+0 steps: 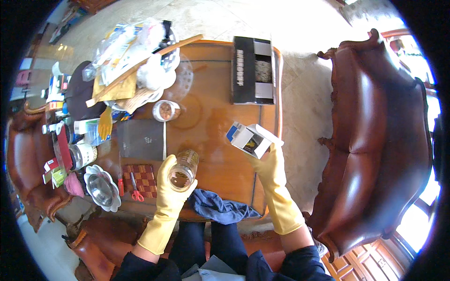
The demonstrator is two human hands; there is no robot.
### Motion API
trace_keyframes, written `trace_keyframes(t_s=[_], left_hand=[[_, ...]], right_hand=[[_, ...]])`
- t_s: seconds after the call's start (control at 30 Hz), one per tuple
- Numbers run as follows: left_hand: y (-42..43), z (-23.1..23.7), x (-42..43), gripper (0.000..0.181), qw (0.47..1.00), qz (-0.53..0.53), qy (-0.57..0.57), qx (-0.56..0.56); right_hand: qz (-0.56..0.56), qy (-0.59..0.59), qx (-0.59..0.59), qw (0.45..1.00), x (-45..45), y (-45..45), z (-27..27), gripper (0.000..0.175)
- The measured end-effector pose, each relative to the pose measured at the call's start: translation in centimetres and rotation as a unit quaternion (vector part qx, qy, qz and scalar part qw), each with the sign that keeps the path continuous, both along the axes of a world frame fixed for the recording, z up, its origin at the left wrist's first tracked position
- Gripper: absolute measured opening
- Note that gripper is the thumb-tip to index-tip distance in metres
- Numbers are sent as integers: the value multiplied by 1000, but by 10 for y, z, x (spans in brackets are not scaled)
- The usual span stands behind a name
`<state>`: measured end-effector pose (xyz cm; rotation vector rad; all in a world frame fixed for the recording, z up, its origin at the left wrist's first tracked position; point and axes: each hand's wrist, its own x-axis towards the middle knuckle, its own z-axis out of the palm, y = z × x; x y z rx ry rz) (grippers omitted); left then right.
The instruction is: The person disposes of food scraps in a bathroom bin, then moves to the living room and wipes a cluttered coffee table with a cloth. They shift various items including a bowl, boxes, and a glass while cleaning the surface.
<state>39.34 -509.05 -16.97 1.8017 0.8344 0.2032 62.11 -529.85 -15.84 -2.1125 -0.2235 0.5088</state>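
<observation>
Both of my hands wear yellow rubber gloves. My left hand (168, 188) grips a clear glass jar (184, 168), tilted so that its round mouth faces me; it looks uncovered. In my right hand (269, 159) is a small white cardboard box (248, 138) with blue on one end. Its flap stands open, and something dark and yellowish shows inside, too small to name. The box is held above the right side of the wooden table (214, 147). A crumpled dark blue cloth (219, 207) lies at the table's near edge, between my forearms.
A black box (244, 70) stands at the far right corner. A heaped white basket (168, 75) carries plastic bags and a wooden stick (147, 63). Left lie a small tub (166, 110), red scissors (136, 193), a checkered wooden board (146, 177) and a metal bowl (102, 189). A leather sofa (372, 147) flanks the right.
</observation>
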Motion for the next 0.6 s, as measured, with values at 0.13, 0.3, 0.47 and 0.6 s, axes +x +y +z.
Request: trace_keyframes(t_s=[0.13,0.3,0.47,0.6], left_hand=[[-18,5,21,103,1000,-25,2,-13],[-43,11,59,100,999,-45,-3,-9],[-62,-2,110,96,998,-56,-29,11],[-75,-14,156,95,995,-81,-64,9]], right_hand=[[-22,13,21,999,8,-19,-2,67],[-29,3,25,999,9,-38,-9,68],[-96,-13,66,993,9,-48,13,64],[-149,-15,-25,988,2,-80,-1,62]])
